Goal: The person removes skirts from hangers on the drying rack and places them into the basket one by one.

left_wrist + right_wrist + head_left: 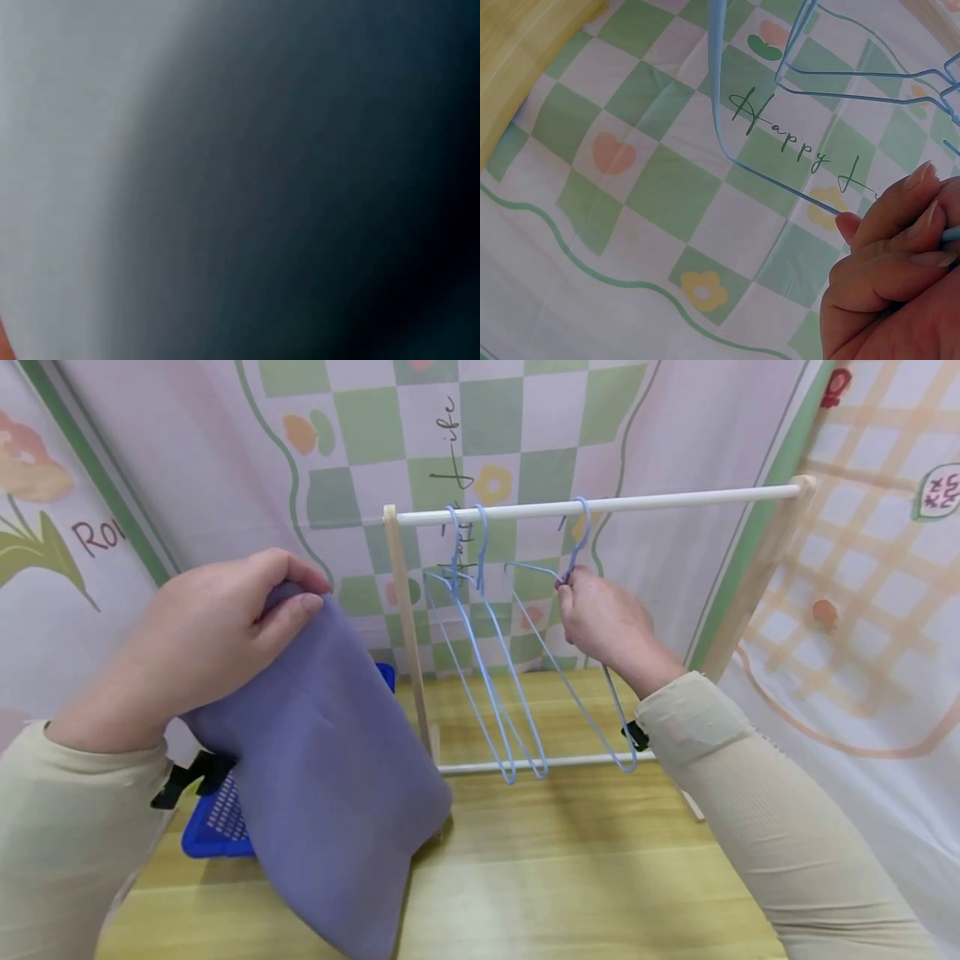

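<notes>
A purple-grey piece of cloth (pixel 330 760) hangs from my left hand (pixel 225 635), pinched between thumb and fingers at its top edge; what kind of item it is cannot be made out. Dark, blurred fabric fills most of the left wrist view. My right hand (pixel 603 614) grips a blue wire hanger (pixel 551 652) just below its hook, which is still over the white rod (pixel 675 502) of a small rack. In the right wrist view the fingers (pixel 892 262) curl round the hanger's wire. Further left on the rod hang two more blue hangers (pixel 480 668).
Wooden posts (pixel 405 627) carry the rack, with a lower white bar (pixel 585 761) near the wooden tabletop (pixel 540 877). Behind the cloth, partly hidden, stands a blue plastic basket (pixel 217 839). A checked, printed curtain (pixel 360 435) hangs at the back.
</notes>
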The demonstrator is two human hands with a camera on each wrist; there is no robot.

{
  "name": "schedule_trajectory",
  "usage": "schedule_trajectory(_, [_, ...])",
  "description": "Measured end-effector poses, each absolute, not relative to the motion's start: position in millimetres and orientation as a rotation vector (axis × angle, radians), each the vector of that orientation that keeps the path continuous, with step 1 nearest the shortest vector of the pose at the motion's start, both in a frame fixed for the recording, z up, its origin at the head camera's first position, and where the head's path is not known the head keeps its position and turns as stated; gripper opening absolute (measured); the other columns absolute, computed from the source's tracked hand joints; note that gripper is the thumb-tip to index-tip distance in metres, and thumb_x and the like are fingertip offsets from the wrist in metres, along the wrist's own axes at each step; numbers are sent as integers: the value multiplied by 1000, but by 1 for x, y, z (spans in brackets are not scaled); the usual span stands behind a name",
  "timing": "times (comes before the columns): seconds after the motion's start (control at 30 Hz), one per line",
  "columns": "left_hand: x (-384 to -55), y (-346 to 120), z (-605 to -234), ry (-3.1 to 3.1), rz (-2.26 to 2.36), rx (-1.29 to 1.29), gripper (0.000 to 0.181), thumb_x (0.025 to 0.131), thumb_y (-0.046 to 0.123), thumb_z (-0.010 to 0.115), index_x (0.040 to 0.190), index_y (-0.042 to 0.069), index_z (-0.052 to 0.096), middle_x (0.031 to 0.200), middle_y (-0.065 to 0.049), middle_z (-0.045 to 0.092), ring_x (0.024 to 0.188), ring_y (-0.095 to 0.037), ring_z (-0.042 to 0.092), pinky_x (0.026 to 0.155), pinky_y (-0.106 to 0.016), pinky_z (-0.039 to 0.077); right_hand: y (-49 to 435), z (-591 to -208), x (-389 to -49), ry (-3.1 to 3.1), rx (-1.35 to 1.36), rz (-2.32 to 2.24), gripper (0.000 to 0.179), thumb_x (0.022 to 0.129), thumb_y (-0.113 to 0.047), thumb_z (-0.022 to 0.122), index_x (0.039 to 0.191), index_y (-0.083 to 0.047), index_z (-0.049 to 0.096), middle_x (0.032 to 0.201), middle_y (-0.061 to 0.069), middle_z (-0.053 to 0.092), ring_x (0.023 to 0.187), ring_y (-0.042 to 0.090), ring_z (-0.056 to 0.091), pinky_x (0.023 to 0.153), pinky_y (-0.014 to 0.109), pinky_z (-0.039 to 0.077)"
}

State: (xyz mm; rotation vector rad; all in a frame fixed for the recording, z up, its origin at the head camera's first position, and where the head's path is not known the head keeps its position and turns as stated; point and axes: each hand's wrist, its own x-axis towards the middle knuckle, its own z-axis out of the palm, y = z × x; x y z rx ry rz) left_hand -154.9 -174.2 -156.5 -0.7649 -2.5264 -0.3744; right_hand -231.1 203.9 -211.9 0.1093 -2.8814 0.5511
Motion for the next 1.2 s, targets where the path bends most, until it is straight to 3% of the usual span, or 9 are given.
schedule_trajectory(0.2, [-154,-189,-148,-2650,-390,-693,51,96,44,74,138,20,61,130,-15,68,116,-33,63,97,-55,45,204,-212,-231,-2872,111,546,39,112,-31,30,126,-6,56,83,10,71,76,31,65,65,45,47])
schedule_trajectory(0.4, [-161,-201,-143,-2719,-442,-752,76,90,39,82,153,14,47,146,-19,57,127,-35,53,105,-57,39,203,-212,-232,-2874,97,547,38,112,-33,30,124,-8,56,81,8,71,76,31,65,65,45,47])
schedule_trajectory(0.6, [-169,-217,-139,-2769,-495,-796,85,95,34,78,164,16,33,161,-17,43,138,-39,46,111,-63,36,202,-212,-232,-2881,97,545,38,112,-33,30,123,-7,56,81,8,71,77,32,65,66,46,47])
schedule_trajectory(0.8, [-175,-236,-135,-2840,-614,-628,85,99,37,72,168,25,23,167,-19,34,143,-46,39,113,-67,29,202,-212,-232,-2886,100,547,39,112,-33,29,123,-7,55,81,9,71,77,32,65,66,46,47])
schedule_trajectory(0.87, [-177,-242,-134,-2833,-712,-552,83,100,37,71,167,28,23,168,-16,31,143,-44,37,116,-60,29,202,-212,-232,-2883,103,549,39,112,-33,30,124,-7,55,81,9,71,77,32,65,65,45,47])
schedule_trajectory(0.93, [-180,-246,-134,-2814,-821,-488,81,100,35,71,166,30,26,170,-11,27,145,-39,34,115,-37,37,202,-212,-232,-2880,101,553,38,112,-33,30,124,-7,55,82,9,71,76,31,65,64,45,47])
schedule_trajectory(1.0, [-184,-249,-135,-2784,-954,-423,78,99,32,72,165,32,30,171,-7,25,145,-31,35,98,-18,46,202,-212,-232,-2878,102,556,38,112,-33,30,124,-7,56,82,9,71,76,31,65,64,45,47])
schedule_trajectory(1.07, [-188,-250,-135,-2745,-1096,-366,75,99,28,72,164,32,34,171,-3,26,137,-23,45,75,-10,51,202,-212,-232,-2878,102,556,38,112,-32,30,124,-7,56,82,9,70,76,31,65,64,45,46])
schedule_trajectory(1.2, [-193,-253,-133,-2613,-1387,-270,70,97,15,74,158,33,46,159,-3,39,98,-10,68,53,-30,60,203,-212,-231,-2880,102,552,39,112,-32,30,125,-6,56,82,9,71,76,31,65,64,45,47])
